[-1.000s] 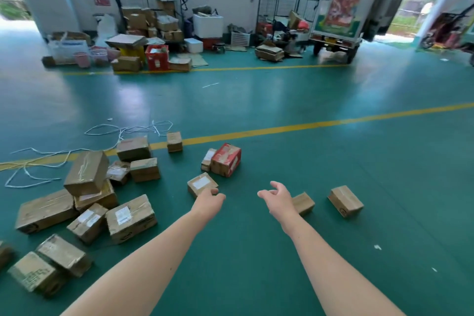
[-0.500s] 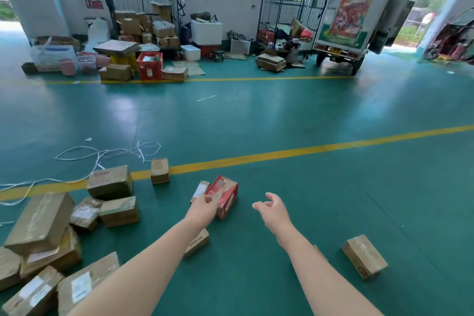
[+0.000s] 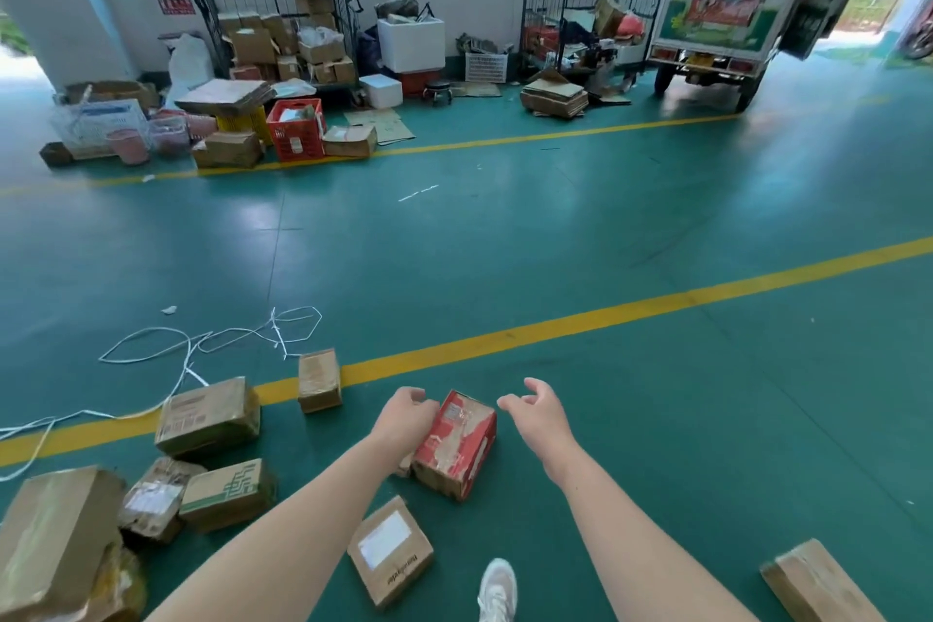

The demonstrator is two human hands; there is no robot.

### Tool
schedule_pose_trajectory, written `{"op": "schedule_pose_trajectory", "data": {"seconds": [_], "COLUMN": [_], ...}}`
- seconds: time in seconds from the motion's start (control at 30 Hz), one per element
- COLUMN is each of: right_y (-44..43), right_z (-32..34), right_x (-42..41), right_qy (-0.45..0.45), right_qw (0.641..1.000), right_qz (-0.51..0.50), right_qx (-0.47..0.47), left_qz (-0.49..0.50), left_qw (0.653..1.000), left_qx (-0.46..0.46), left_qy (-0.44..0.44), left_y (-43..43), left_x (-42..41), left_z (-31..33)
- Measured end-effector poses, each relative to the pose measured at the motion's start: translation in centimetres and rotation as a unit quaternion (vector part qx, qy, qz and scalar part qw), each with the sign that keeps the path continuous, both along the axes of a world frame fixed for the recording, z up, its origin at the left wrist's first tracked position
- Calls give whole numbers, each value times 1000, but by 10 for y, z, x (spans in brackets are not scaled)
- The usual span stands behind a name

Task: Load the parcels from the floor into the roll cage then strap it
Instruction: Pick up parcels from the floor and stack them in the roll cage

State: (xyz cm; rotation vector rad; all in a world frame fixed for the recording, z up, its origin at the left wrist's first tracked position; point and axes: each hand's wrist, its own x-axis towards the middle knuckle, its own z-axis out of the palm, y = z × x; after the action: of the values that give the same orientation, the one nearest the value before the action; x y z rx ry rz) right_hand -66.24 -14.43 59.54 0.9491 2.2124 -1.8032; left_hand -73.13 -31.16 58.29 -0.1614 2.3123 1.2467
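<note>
From the head camera, a glossy green floor (image 3: 555, 237) is stretching to a far windowed wall, with yellow lines (image 3: 606, 313) crossing it. The red parcel (image 3: 457, 444) is lying near the centre – the left hand (image 3: 404, 417) is touching its left edge with curled fingers, though I cannot tell whether it is gripping – while the right hand (image 3: 540, 412) is hovering open just right of it. Brown parcels (image 3: 208, 414) are lying near left by a white cord (image 3: 202, 343), and a roll cage (image 3: 282, 15) is standing far left

This is a parcel depot or warehouse hall. A green painted floor (image 3: 555, 227) carries yellow lines (image 3: 555, 326) and scattered cardboard parcels (image 3: 208, 415). Wire roll cages (image 3: 272, 15), a red crate (image 3: 295, 129), flattened cardboard (image 3: 554, 96) and a small delivery van (image 3: 727, 5) stand along the windowed back wall.
</note>
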Motion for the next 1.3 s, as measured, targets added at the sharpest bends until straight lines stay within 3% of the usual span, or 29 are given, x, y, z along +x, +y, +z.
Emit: {"op": "schedule_pose_trajectory", "data": {"seconds": [0.43,0.7,0.97,1.3], "right_y": [74,71,30,0], "right_z": [-31,-91,-211,-416], "right_x": [-210,-292,-321,-311], "right_qy": [-71,-104,-202,-289], "right_qw": [997,989,933,896], "right_qz": [2,-90,-280,-311], "right_qx": [-27,-56,-103,-129], "left_qz": [-17,-142,-300,-336], "left_qw": [998,983,926,882], "left_qx": [-38,-96,-166,-225], "left_qy": [-41,-59,-157,-241], "left_y": [72,80,78,55], "left_x": [-208,-314,-399,-410], "left_z": [-15,-61,-182,-403]}}
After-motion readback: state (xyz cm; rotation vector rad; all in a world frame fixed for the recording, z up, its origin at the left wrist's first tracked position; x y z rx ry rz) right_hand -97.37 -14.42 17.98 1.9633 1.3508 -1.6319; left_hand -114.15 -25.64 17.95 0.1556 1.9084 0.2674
